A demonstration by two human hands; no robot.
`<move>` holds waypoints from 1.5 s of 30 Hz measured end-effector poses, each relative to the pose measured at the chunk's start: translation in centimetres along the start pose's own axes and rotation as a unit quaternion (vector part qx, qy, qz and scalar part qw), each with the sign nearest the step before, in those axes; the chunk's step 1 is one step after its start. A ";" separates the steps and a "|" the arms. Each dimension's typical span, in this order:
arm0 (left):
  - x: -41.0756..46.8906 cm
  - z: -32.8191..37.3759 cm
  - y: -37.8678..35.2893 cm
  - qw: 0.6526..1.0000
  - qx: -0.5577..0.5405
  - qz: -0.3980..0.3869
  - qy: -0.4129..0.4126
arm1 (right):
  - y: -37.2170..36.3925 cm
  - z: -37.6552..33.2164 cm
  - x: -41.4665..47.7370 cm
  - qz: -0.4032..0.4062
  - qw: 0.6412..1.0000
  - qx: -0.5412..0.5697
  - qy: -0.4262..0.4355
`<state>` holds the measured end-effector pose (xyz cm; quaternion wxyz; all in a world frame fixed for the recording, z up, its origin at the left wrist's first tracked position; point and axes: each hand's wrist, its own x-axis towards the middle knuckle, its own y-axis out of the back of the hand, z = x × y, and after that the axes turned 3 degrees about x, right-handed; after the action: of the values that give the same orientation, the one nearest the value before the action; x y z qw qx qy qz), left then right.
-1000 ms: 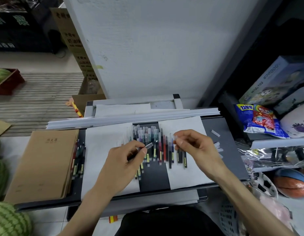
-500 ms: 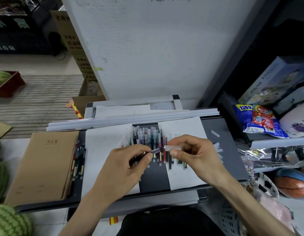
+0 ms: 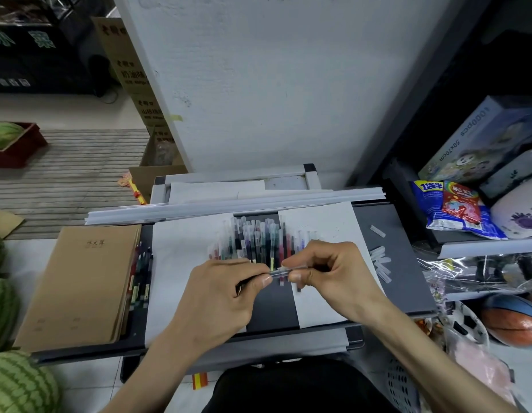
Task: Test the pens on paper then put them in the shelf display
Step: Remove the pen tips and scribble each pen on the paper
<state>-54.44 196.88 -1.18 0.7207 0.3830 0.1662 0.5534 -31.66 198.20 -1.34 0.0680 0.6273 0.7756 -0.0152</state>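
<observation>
Both hands are on one pen (image 3: 278,272), held just above the dark desk top (image 3: 405,263), directly in front of the row of pens (image 3: 258,239). Grip: the left hand (image 3: 220,296) is clenched round the dark barrel with the thumb on top, and the right hand (image 3: 330,275) pinches the clear cap (image 3: 293,269) between thumb and forefinger. The long axis runs left-right, roughly level, cap end toward the right hand and barrel end buried in the left fist. The hands are close, with only a short clear stretch showing between them. Judgement: this is a cap move and it goes along that axis, right hand sliding, left hand anchoring. Whether the cap is fully seated can't be read, the joint is too small and blurred. The row of pens lies behind the hands, each pen pointing away from the person, so crosswise to the held pen. A white sheet (image 3: 181,254) lies left of the row. A second white sheet (image 3: 324,222) lies right of it, and its faint marks are unreadable. That right sheet is the nearer one to the cap end. Loose clear caps (image 3: 381,260) sit further right of the row. Brown notebooks (image 3: 80,281) are well left of it, with spare pens (image 3: 141,278) along their edge. Behind the row are long white rails (image 3: 229,205), and the shelf (image 3: 485,248) with packets and boxes is well to its right. Which slot takes the pens: can't tell.
</observation>
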 end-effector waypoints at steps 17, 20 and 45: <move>0.0 -0.9 -4.3 0.993 -0.096 0.022 0.058 | -2.1 3.7 -0.3 0.065 0.967 0.224 -0.100; 0.3 -1.0 -4.9 0.991 -0.114 0.020 0.072 | -3.9 4.8 -0.6 0.074 0.956 0.261 -0.112; -2.5 -21.0 0.4 0.854 0.254 -0.027 0.454 | 7.8 14.0 7.3 0.176 0.872 -0.385 -0.245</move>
<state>-69.51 202.30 -15.00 0.4576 0.2548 0.6199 0.5843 -24.36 205.37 -15.67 0.4941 0.6536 0.5549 0.1438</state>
